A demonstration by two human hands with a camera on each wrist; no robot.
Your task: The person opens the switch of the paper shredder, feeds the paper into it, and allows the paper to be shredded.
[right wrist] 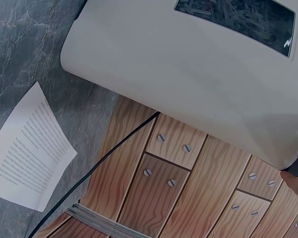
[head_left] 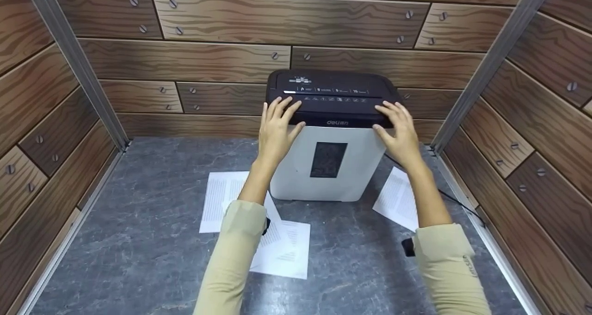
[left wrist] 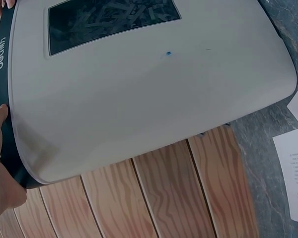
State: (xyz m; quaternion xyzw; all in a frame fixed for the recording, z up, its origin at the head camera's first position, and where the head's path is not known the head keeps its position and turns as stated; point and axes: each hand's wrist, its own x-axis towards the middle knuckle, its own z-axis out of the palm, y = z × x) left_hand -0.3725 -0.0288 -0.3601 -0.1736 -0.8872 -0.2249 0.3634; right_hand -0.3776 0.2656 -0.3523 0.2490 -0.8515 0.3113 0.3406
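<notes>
A paper shredder (head_left: 296,178) with a grey bin and a black top (head_left: 323,107) stands upright near the back wall. Behind its dark front window (left wrist: 109,22), shredded strips show in both wrist views. My left hand (head_left: 276,132) holds the left front corner of the top, fingers spread over the upper face and thumb at the front edge. At the opposite corner, my right hand (head_left: 400,134) holds the top the same way, its thumb low on the front edge. The feed slot lies between the two hands, with nothing in it.
Printed sheets (head_left: 293,252) overlap on the grey marbled surface at front left, under my left forearm. Another printed sheet (head_left: 397,197) lies right of the shredder. A black cable (head_left: 462,205) runs behind it towards the right wall. Wood-patterned panels (head_left: 222,19) enclose three sides.
</notes>
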